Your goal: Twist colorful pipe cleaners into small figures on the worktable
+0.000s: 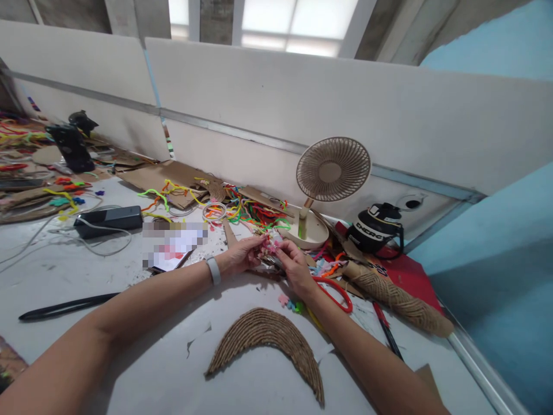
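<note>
My left hand [242, 255], with a pale band at the wrist, is closed around a cluster of small pink pieces [270, 246] that look like tiny flowers or beads. Meeting it from the other side, my right hand [295, 265] pinches the same cluster between thumb and fingers. Some clear or whitish material seems to be among the pieces, but it is too small to make out. Below both hands, a crescent of coiled brown twine [264, 324] lies flat on the white table. Small pink, blue and green pieces [290, 303] lie beside my right wrist.
Behind my hands stand a desk fan [333, 170] and tangled coloured pipe cleaners [254, 210]. To the right are a black jug [375, 230], a twine roll [400, 298], a red scissor-like handle [345, 300] and a pen [387, 330]. Leftward lie a phone [177, 253] and a black box [108, 222].
</note>
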{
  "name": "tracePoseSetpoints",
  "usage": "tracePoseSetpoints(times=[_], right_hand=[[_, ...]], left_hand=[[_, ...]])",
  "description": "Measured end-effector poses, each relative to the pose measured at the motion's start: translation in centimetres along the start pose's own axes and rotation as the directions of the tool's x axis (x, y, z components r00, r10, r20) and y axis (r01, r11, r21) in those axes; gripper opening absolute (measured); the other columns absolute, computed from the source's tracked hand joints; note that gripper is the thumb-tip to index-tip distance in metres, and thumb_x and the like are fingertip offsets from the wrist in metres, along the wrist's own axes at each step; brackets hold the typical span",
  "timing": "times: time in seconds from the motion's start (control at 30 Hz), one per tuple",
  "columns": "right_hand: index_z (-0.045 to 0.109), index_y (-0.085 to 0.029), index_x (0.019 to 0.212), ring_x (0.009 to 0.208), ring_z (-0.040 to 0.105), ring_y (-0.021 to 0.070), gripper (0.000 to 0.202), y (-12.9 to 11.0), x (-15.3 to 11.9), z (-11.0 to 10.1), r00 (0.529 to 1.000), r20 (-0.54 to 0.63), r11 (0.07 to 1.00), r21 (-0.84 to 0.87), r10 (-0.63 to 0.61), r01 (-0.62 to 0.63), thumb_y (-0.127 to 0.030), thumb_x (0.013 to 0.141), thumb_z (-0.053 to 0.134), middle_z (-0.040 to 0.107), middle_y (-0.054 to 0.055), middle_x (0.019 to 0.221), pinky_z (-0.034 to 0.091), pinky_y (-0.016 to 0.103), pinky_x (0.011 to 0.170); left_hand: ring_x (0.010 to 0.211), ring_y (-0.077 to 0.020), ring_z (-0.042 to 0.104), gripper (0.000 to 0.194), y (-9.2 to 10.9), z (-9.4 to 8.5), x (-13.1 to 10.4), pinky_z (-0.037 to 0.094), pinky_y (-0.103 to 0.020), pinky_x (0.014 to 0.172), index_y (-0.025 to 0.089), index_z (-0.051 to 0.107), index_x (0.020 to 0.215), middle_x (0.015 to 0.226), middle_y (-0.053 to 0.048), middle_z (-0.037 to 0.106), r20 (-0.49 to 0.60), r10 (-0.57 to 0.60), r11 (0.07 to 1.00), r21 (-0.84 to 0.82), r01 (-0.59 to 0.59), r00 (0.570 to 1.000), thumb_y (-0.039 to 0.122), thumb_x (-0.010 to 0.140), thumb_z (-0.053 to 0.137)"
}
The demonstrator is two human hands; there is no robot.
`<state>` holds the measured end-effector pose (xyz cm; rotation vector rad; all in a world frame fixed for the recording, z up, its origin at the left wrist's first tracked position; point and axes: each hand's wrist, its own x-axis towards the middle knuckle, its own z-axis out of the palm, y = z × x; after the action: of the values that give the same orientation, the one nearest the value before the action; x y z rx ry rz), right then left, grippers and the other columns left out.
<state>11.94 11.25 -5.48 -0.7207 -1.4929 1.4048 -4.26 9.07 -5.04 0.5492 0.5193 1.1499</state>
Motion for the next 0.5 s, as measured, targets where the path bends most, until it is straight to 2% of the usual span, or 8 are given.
tracePoseSetpoints(times=[0.13,0.33,0.4,0.5], right_hand=[[0.059,-0.023,0.080,0.073,0.054,0.0157,0.023,0.01,-0.13,0.07,1.000,-0.001,0.996,-0.080,-0.030,0.030,-0.044,0.074,0.068,0.060,-0.002,0.076,0.042,0.028,0.074],[0.059,-0.024,0.082,0.078,0.056,0.0174,0.023,0.02,-0.08,0.28,0.997,-0.036,0.994,-0.084,-0.066,0.063,-0.044,0.074,0.068,0.062,-0.001,0.080,0.043,0.030,0.078],[0.059,-0.024,0.082,0.079,0.056,0.0177,0.024,-0.05,-0.08,0.32,0.998,-0.026,0.995,-0.078,-0.058,0.056,-0.044,0.074,0.068,0.063,-0.001,0.081,0.044,0.031,0.080],[0.059,-0.024,0.082,0.077,0.057,0.0177,0.025,-0.20,-0.18,0.38,0.998,-0.027,0.995,-0.081,-0.053,0.051,-0.045,0.074,0.068,0.063,-0.001,0.079,0.044,0.031,0.079]], left_hand=[[0.043,-0.0035,0.048,0.022,0.19,-0.07,0.06,0.025,-0.012,0.034,0.012,0.060,0.077,0.059,0.000,0.059,-0.004,-0.073,0.997,-0.024,0.073,0.997,0.033,0.079,0.067],[0.050,-0.0047,0.052,0.020,-0.41,-0.14,0.54,0.036,-0.013,0.043,0.012,0.062,0.081,0.062,0.000,0.060,0.041,0.042,0.996,-0.074,-0.039,0.998,0.031,0.081,0.065],[0.050,-0.0040,0.051,0.016,-0.52,-0.16,0.52,0.035,-0.013,0.043,0.012,0.062,0.081,0.061,0.000,0.058,0.049,0.055,0.996,-0.073,-0.052,0.997,0.027,0.079,0.067],[0.045,-0.0030,0.046,0.014,-0.35,-0.12,0.25,0.028,-0.013,0.039,0.011,0.061,0.077,0.058,0.001,0.055,0.043,0.016,0.999,-0.040,-0.014,0.999,0.023,0.078,0.067]])
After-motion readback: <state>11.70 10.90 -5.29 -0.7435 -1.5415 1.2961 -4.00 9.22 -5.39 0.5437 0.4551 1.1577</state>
